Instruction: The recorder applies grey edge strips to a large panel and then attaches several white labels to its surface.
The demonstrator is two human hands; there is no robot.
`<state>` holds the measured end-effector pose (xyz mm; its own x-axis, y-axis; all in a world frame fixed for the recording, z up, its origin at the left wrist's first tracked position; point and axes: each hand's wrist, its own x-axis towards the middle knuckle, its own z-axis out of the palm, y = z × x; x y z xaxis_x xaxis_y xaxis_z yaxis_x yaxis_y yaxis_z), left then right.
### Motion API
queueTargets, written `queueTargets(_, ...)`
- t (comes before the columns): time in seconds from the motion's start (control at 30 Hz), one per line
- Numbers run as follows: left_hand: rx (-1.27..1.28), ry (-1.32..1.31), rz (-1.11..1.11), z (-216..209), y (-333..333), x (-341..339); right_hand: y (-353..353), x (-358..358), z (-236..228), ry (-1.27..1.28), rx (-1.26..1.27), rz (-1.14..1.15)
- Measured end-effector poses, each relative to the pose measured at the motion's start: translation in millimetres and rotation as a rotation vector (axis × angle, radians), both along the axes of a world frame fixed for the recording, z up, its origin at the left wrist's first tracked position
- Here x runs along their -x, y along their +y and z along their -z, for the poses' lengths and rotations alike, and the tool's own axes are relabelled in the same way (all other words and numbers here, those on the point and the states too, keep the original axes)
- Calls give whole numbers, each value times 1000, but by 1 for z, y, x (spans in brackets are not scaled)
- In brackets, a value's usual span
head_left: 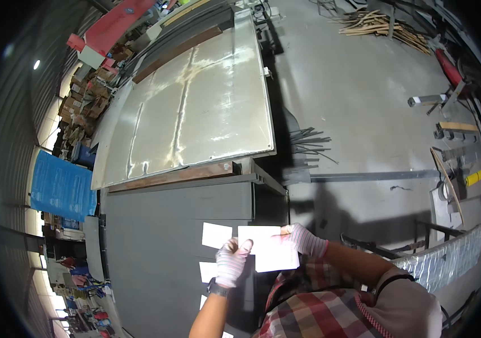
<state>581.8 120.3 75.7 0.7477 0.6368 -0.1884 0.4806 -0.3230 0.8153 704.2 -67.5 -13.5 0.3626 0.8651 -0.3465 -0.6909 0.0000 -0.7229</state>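
Both my hands wear striped white gloves with pinkish fingertips. Between them are white cards (277, 260), seemingly two overlapping ones, held over the near right part of a dark grey worktop (161, 225). My left hand (232, 263) is closed, its thumb and fingers pinching the left edge of the cards. On the right side, my right hand (307, 241) grips their other edge with bent fingers. A loose white card (216, 235) lies flat on the worktop just beyond my left hand. Another card (207, 271) is partly covered by that hand, and further white pieces show beside my left forearm.
Beyond the worktop, a brown bar (178, 176) edges a large pale metal-topped table (212, 107). Thin dark strips (311, 141) lie on the floor to its right. A silvery wrapped bundle (449, 256) is at the near right. A blue sheet (63, 186) hangs at left.
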Motion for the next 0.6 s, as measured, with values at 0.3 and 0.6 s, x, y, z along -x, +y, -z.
queueTargets(0.3,-833,249,-145,-19,78,-72,-5,6,-42,-183,48,-145)
queueTargets(0.6,567,-123,-198,-57,-111,110,-16,52,-65,-216,-294,-421)
